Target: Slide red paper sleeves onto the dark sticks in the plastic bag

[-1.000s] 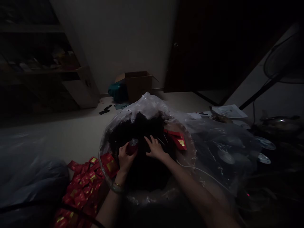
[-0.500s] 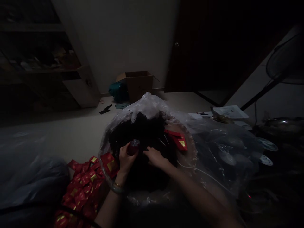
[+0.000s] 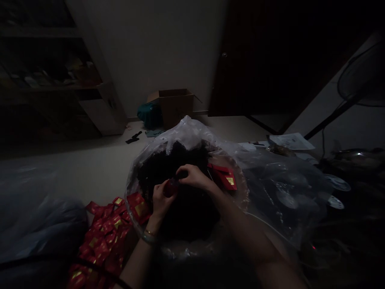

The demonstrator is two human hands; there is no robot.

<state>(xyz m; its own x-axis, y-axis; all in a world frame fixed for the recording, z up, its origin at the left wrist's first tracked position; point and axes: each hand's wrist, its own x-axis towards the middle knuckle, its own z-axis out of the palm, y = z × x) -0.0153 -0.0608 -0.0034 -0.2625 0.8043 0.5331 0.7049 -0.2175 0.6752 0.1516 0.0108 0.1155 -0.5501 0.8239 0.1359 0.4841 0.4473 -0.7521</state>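
Observation:
My left hand (image 3: pixel 161 200) is closed round a small red packet (image 3: pixel 170 188) whose clear inner bag sticks up at its mouth. My right hand (image 3: pixel 192 176) is pinched right beside that mouth, with a dark clump that looks like tea leaves at its fingertips. Beneath both hands spreads a heap of dark loose tea leaves (image 3: pixel 189 220), in a wide round container lined with a clear plastic bag (image 3: pixel 188 130). Flat red packets (image 3: pixel 224 176) lie inside its right rim, next to thin light sticks partly covered by my right arm.
Left of the container is a pile of red packets (image 3: pixel 104 237) with gold labels. A cardboard box (image 3: pixel 177 106) and a teal bag (image 3: pixel 149 115) stand by the wall. Clear plastic sheeting (image 3: pixel 276 184) and patterned dishes (image 3: pixel 338 182) are at right, near a fan (image 3: pixel 359 80).
My right hand has risen from the tea leaves and moved up and left to the packet's mouth. My left hand stays almost in place, holding the packet.

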